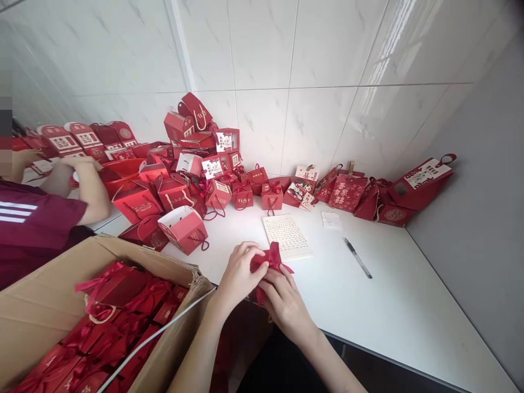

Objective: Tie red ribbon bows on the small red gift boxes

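At the front edge of the white table (pixel 393 305), both my hands are on a small red gift box (pixel 257 263) with a red ribbon bow (pixel 275 256) on top. My left hand (pixel 241 273) grips the box from the left, thumb and fingers closed at the bow. From the right and front, my right hand (pixel 284 300) has its fingers curled against the box and ribbon. Most of the box is hidden behind my fingers. Just beyond it lies an open notebook (pixel 289 234) with rows of handwriting.
A cardboard carton (pixel 36 316) full of red ribboned boxes stands at my left. Red gift boxes (pixel 180 229) are heaped along the tiled wall. A pen (pixel 358 258) and a paper slip (pixel 331 220) lie to the right. Another person's arm (pixel 92 191) reaches in at far left.
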The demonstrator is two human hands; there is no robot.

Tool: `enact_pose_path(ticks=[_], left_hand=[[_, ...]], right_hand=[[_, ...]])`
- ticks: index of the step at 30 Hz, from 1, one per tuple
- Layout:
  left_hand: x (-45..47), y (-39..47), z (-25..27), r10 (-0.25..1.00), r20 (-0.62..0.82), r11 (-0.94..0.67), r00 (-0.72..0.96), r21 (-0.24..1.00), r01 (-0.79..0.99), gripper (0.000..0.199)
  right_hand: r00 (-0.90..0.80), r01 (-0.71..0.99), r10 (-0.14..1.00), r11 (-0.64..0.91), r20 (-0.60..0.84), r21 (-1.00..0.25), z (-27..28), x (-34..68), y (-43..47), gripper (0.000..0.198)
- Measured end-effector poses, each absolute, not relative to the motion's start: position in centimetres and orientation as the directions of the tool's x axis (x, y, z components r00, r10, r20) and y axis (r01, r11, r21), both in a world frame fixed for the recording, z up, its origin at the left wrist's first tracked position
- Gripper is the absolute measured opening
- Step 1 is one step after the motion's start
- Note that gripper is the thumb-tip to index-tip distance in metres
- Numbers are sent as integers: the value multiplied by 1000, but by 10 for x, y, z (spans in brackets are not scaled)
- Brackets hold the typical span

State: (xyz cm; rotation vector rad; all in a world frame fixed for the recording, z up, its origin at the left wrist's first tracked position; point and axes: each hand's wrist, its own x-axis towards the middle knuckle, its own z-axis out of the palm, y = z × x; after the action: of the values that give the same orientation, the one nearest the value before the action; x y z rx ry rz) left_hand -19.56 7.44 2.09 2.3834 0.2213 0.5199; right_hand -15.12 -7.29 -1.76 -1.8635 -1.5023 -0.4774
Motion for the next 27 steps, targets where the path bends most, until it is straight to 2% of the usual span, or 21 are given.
enact_pose_path(ticks=[2, 6, 9, 14, 16, 19, 24, 27], left_hand=[[-190, 78, 26, 193, 230, -773, 954, 635, 3, 6], [-188, 82, 24, 150, 173, -778, 973, 628, 8, 13], [-188, 83, 20, 147, 161, -767, 976, 641, 10, 13], [-191, 82, 16, 148, 196, -752, 969, 659, -19, 11], [-192, 81, 16, 148, 203, -745, 968, 667, -25, 5], [-191, 80, 15, 159, 209, -753, 965, 657, -18, 3], [-189, 73, 13, 200, 214, -761, 956, 648, 14, 7], [-189, 70, 13, 214, 223, -763, 951, 646, 20, 8]], right_hand=[[264, 956, 669, -85, 695, -281, -23, -151, -70, 31], [272, 945, 598, -18, 754, -326, -30, -149, -73, 25], [336, 895, 585, 45, 738, -443, -31, -148, -77, 19], [475, 689, 641, 156, 603, -708, -19, -146, -83, 8], [508, 630, 656, 160, 559, -760, -14, -146, -85, 8], [496, 715, 621, 104, 607, -691, -12, -150, -84, 8], [353, 914, 545, -25, 760, -406, -18, -165, -74, 16], [312, 932, 532, -12, 787, -362, -19, -170, -69, 17]])
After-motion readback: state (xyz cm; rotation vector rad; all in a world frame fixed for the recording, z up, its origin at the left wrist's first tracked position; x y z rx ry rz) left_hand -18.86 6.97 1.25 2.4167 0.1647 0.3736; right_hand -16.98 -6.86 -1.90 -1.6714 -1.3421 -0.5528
